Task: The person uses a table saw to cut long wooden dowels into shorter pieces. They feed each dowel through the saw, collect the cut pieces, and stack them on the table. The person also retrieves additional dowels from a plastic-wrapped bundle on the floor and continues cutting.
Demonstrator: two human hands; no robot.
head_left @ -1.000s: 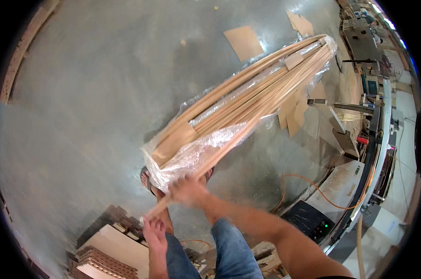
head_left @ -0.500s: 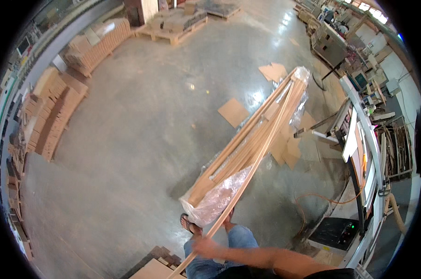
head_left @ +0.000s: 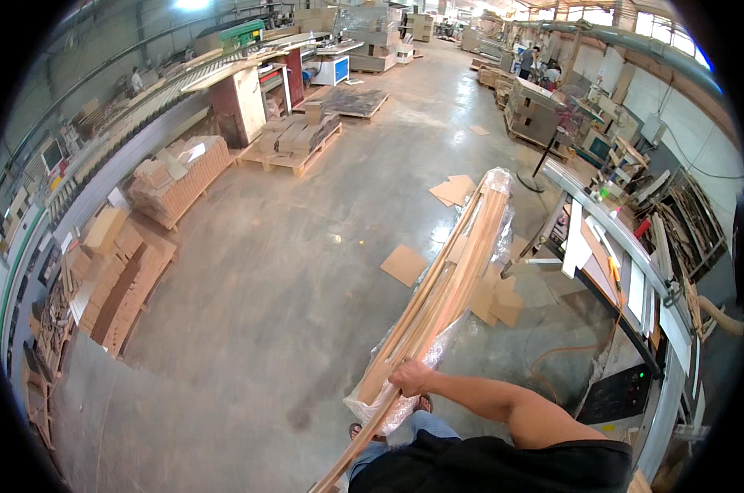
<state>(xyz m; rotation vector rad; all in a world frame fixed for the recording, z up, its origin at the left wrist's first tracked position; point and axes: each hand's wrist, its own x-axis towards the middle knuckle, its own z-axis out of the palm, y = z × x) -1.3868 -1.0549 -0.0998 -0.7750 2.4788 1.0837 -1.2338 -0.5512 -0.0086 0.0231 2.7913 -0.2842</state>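
Observation:
My right hand [head_left: 411,378] is closed around a long, thin wooden strip [head_left: 357,449] above the near end of a bundle. From my fist the strip slants down to the lower edge of the picture, past my left side; its far part lies along the bundle. The bundle of long wooden strips [head_left: 475,264] rests on the floor, stretching away from my feet. Clear plastic wrap [head_left: 447,338] is peeled open around it and bunches at both ends. My left hand is out of view.
Flat cardboard pieces [head_left: 404,264] lie beside the bundle. To the right stands a metal-framed machine table [head_left: 603,271], with an orange hose [head_left: 562,348] on the floor below. Stacked wooden parts [head_left: 179,182] line the left, and a loaded pallet [head_left: 294,141] sits farther off.
My right hand has moved forward with the strip, from over my legs to the bundle's near end. The view has tilted up, showing more of the far workshop.

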